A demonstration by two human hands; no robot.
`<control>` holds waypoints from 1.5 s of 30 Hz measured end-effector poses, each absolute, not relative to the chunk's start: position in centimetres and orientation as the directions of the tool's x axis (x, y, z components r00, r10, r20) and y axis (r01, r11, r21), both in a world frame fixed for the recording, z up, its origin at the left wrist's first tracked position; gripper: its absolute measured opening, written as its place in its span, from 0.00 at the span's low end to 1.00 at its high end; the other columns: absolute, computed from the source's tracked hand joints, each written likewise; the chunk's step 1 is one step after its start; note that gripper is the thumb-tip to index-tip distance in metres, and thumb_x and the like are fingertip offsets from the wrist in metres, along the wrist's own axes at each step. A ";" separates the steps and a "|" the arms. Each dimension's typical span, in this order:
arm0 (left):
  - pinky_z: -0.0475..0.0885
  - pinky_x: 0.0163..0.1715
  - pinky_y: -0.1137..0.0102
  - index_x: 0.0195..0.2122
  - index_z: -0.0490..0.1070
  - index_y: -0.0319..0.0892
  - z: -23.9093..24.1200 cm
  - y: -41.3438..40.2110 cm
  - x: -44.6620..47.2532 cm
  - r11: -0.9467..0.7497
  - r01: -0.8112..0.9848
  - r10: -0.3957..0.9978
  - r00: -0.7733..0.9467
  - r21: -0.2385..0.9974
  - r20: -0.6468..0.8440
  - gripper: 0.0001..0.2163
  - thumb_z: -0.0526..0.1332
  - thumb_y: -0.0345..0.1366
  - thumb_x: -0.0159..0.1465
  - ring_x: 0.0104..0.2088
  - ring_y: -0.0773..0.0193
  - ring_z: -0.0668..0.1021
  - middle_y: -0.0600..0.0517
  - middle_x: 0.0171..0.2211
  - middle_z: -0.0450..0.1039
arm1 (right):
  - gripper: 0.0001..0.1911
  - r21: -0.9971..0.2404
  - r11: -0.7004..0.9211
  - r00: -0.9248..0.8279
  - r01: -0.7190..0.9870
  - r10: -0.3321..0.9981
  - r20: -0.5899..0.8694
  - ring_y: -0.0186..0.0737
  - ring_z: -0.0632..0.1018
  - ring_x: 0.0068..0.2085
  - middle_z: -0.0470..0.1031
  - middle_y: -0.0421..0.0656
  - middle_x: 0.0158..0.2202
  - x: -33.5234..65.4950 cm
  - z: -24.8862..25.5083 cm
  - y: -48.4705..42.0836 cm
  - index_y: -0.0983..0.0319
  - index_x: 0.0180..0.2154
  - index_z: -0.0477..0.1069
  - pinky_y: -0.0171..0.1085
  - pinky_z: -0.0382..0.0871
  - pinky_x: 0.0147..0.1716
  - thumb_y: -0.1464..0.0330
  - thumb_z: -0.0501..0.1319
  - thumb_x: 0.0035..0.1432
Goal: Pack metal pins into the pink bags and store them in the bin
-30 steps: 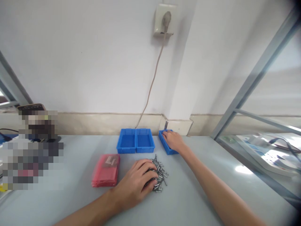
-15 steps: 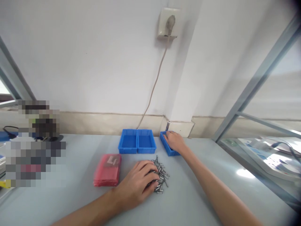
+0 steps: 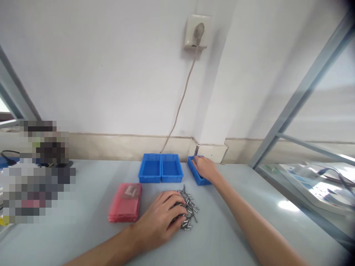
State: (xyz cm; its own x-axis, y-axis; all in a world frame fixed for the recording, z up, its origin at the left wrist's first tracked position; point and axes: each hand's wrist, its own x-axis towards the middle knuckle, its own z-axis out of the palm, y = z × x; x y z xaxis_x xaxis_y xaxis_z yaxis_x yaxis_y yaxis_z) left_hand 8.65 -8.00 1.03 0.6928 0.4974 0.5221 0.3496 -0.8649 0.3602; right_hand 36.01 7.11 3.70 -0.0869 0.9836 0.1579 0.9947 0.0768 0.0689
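Your left hand, the nearer, cups a pile of metal fasteners on the desk; beyond and rightward, near the far edge, your right hand covers the rightmost blue bin, its long side slanting rightward toward you. I cannot tell whether either clamps anything.

A white wall with a socket rises beyond the tabletop's far edge, and glare shines near its right edge.
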 end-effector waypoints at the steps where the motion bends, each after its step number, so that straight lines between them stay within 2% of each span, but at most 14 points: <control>1: 0.70 0.65 0.58 0.52 0.74 0.45 1.0 -8.0 8.6 -0.866 0.348 0.495 0.693 0.358 0.524 0.07 0.59 0.33 0.76 0.62 0.55 0.73 0.48 0.54 0.76 | 0.18 0.065 0.077 -0.087 0.995 0.984 0.158 0.48 0.81 0.52 0.76 0.49 0.58 36.1 3.6 7.2 0.61 0.59 0.73 0.51 0.80 0.51 0.62 0.65 0.72; 24: 0.69 0.64 0.57 0.51 0.74 0.46 1.0 -8.0 8.6 -0.863 0.355 0.499 0.707 0.360 0.501 0.06 0.59 0.34 0.76 0.61 0.55 0.73 0.48 0.54 0.76 | 0.17 0.009 0.055 -0.056 0.998 0.985 0.162 0.47 0.81 0.52 0.77 0.49 0.57 36.4 3.5 7.4 0.62 0.58 0.74 0.51 0.79 0.51 0.61 0.65 0.72; 30: 0.71 0.61 0.54 0.54 0.73 0.46 0.7 -8.0 8.8 -0.815 0.443 0.577 0.681 0.374 0.451 0.09 0.61 0.35 0.75 0.60 0.53 0.73 0.47 0.56 0.75 | 0.20 0.004 0.036 -0.036 0.999 0.985 0.170 0.53 0.83 0.52 0.83 0.56 0.52 36.1 3.6 7.3 0.65 0.56 0.74 0.47 0.74 0.53 0.57 0.55 0.78; 33: 0.72 0.61 0.54 0.55 0.73 0.46 0.8 -8.1 8.8 -0.810 0.453 0.584 0.682 0.372 0.440 0.10 0.62 0.35 0.74 0.59 0.53 0.74 0.47 0.56 0.75 | 0.21 0.004 0.037 -0.037 0.999 0.985 0.168 0.55 0.83 0.54 0.83 0.56 0.52 36.1 3.8 7.2 0.65 0.55 0.74 0.46 0.73 0.53 0.57 0.53 0.78; 35: 0.72 0.61 0.54 0.56 0.73 0.46 0.9 -8.2 8.8 -0.810 0.453 0.583 0.684 0.372 0.437 0.10 0.62 0.35 0.74 0.59 0.53 0.74 0.47 0.56 0.75 | 0.20 0.006 0.039 -0.040 0.999 0.985 0.166 0.52 0.82 0.54 0.82 0.54 0.53 36.1 3.8 7.2 0.64 0.54 0.75 0.48 0.74 0.54 0.57 0.55 0.78; 40: 0.73 0.60 0.55 0.56 0.73 0.46 1.0 -8.1 8.8 -0.814 0.448 0.579 0.682 0.370 0.447 0.10 0.62 0.35 0.75 0.58 0.53 0.75 0.47 0.56 0.75 | 0.17 0.015 0.033 -0.034 0.999 0.988 0.153 0.47 0.82 0.51 0.78 0.48 0.56 36.1 3.6 7.2 0.62 0.57 0.75 0.51 0.79 0.52 0.60 0.65 0.73; 45: 0.71 0.62 0.55 0.59 0.71 0.46 0.6 -8.1 8.7 -0.811 0.435 0.580 0.684 0.390 0.442 0.12 0.61 0.34 0.75 0.60 0.53 0.74 0.46 0.58 0.73 | 0.17 0.031 0.029 -0.033 0.999 0.987 0.157 0.47 0.82 0.51 0.78 0.48 0.56 36.0 3.6 7.2 0.62 0.57 0.74 0.51 0.79 0.51 0.60 0.65 0.73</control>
